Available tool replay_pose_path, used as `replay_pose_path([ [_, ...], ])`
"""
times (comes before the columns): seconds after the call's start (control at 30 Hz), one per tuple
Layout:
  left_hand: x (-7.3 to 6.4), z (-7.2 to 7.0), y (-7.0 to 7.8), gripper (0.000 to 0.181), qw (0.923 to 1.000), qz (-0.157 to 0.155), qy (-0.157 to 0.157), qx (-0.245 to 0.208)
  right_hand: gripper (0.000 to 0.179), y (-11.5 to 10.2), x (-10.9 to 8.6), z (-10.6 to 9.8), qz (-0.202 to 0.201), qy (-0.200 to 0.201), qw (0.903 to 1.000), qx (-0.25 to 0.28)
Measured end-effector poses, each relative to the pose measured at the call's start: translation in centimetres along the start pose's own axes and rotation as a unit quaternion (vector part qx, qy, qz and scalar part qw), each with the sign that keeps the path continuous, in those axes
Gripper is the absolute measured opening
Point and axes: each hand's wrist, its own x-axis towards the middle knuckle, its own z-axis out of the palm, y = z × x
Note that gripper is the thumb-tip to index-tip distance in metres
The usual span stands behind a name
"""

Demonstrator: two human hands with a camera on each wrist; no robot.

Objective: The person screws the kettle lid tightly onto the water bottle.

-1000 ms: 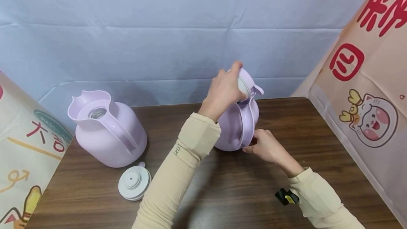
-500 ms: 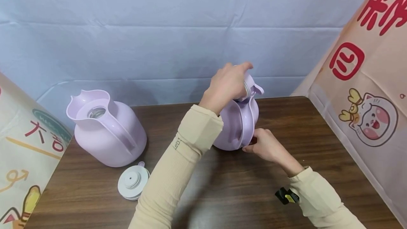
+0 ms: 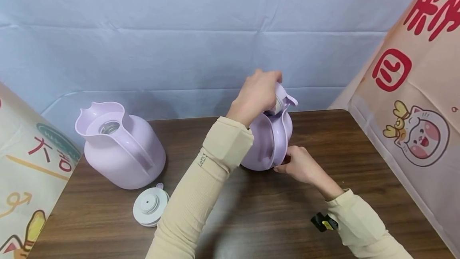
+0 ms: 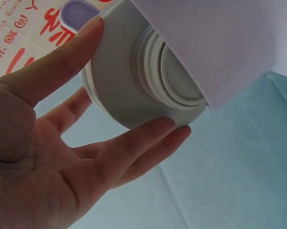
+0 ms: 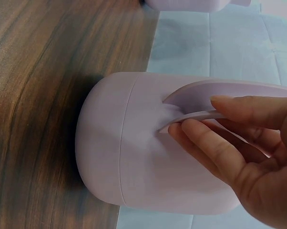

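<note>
A lilac vacuum jug (image 3: pixel 256 143) stands at the back of the table, right of centre. My left hand (image 3: pixel 254 96) grips its lid (image 3: pixel 281 92) by the edge at the jug's mouth, thumb and fingers spread round it. In the left wrist view the lid's white underside (image 4: pixel 112 76) and ringed plug (image 4: pixel 155 71) face the jug's lilac rim (image 4: pixel 205 43), the plug partly hidden behind it. Low on the jug's handle (image 5: pixel 196 116), my right hand (image 5: pixel 253 143) pinches it between thumb and fingers.
A second lilac jug (image 3: pixel 125 155) stands lidless at the left, its mouth uncovered. In front of it a white lid (image 3: pixel 149 207) lies plug-up on the wooden table (image 3: pixel 258 219). A pale blue cloth (image 3: pixel 179 59) hangs behind.
My left hand has shifted slightly right over the lid and now covers more of it in the head view. The right hand and both jugs stay where they were.
</note>
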Motion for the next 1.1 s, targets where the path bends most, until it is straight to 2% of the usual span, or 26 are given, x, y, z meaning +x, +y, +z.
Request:
replay_pose_path([
  [0.33,-0.44,0.7,-0.63,0.055,0.9988,-0.009,0.009,-0.048,0.011,0.18,0.13,0.1,0.009,-0.004,0.9999,0.005],
  [0.5,-0.52,0.9,-0.65,0.054,0.9978,-0.02,0.0,-0.063,0.011,0.28,0.11,0.1,0.013,-0.003,0.9999,0.003],
  [0.73,-0.5,1.04,-0.64,0.055,0.9976,-0.03,-0.007,-0.061,0.013,0.12,0.04,0.04,0.01,0.0,0.9999,0.004],
  [1.1,-0.26,0.57,-0.75,0.048,0.9996,-0.016,-0.016,-0.018,0.012,-0.01,0.01,0.03,0.013,0.0,0.9999,0.007],
])
